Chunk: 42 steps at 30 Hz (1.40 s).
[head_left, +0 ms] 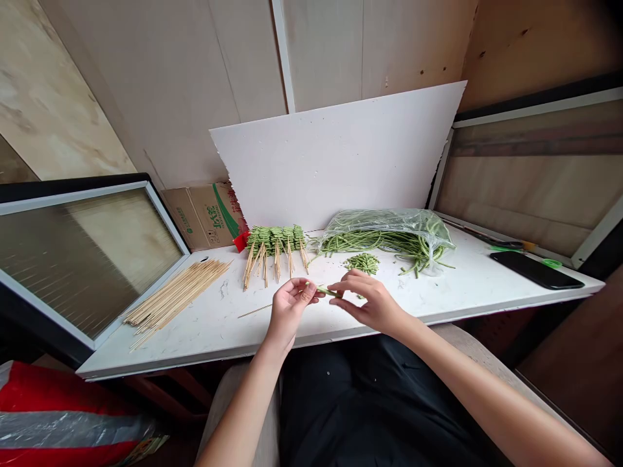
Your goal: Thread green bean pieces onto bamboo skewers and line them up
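Near the table's front edge, my left hand (291, 303) pinches one end of a green bean piece (325, 292). The fingers of my right hand (367, 299) close on its other end. A single thin stick (254, 311) lies to the left of my left hand and reaches toward it. Just behind my right hand sits a small pile of cut bean pieces (361, 263). Skewered green beans (275, 240) are stacked behind my left hand, their sticks pointing toward me. Long beans fill a clear plastic bag (384, 224) at the back right.
Many bare wooden sticks (178, 295) lie on the white table (209, 337) at the left. A black phone (535, 270) and a green ring (551, 263) are at the right end. A cardboard box (204, 215) and a white board (335, 162) stand behind.
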### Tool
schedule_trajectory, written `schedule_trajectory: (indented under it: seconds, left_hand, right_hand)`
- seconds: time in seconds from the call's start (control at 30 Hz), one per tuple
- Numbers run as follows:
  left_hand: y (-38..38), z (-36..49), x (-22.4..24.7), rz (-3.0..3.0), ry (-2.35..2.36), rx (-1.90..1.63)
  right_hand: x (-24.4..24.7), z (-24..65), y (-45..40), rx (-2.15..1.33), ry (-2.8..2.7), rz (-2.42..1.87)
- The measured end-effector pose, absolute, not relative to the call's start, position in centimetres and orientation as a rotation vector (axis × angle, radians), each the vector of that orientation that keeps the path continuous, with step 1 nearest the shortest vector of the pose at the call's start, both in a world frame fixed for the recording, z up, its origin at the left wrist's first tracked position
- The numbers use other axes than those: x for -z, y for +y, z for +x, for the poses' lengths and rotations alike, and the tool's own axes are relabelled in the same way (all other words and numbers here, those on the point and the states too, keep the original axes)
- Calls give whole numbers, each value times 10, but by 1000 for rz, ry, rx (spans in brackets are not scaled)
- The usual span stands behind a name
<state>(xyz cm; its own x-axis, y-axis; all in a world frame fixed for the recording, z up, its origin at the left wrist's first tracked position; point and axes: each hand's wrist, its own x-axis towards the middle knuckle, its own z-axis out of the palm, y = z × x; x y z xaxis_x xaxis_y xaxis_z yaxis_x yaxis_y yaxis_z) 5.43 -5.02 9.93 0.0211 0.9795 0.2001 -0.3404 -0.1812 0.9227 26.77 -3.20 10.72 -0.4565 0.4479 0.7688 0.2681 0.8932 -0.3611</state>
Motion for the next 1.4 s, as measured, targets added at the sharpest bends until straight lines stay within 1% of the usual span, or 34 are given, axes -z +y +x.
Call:
schedule_trajectory:
  seconds: [0.17, 0.3, 0.47, 0.63, 0.77, 0.97, 1.17, 1.3, 1.4]
  left_hand:
    - [-52, 55, -101, 1151, 839, -1411]
    - [-53, 56, -99, 1320, 916, -1353]
    - [-57, 58, -95, 1635, 999, -1336]
    - [-60, 60, -95, 1775, 1018, -1360]
    - [-62, 60, -97, 1812, 976, -1365]
    - [-62, 60, -97, 1812, 892, -1284]
    - [-62, 63, -94, 1658, 764, -1216]
    - [-66, 67, -94, 1484, 670, -1183]
    - [-70, 70, -95, 1403, 604, -1177]
  right_hand:
    - [-111, 269, -29, -112, -2010, -497]
    - [-113, 268, -29, -84, -2012, -484]
    - [-110, 269, -28, -118, -2036, -481]
    - [-106, 266, -30, -191, -2057, -471]
    - [-105, 261, -34, -322, -2010, -452]
    - [-105, 258, -37, -577, -1906, -453]
    - [-100, 255, -38, -870, -1788, -421]
    - [-99, 251, -39, -1125, -1673, -343]
    - [-97, 251, -35, -1218, -1603, -337]
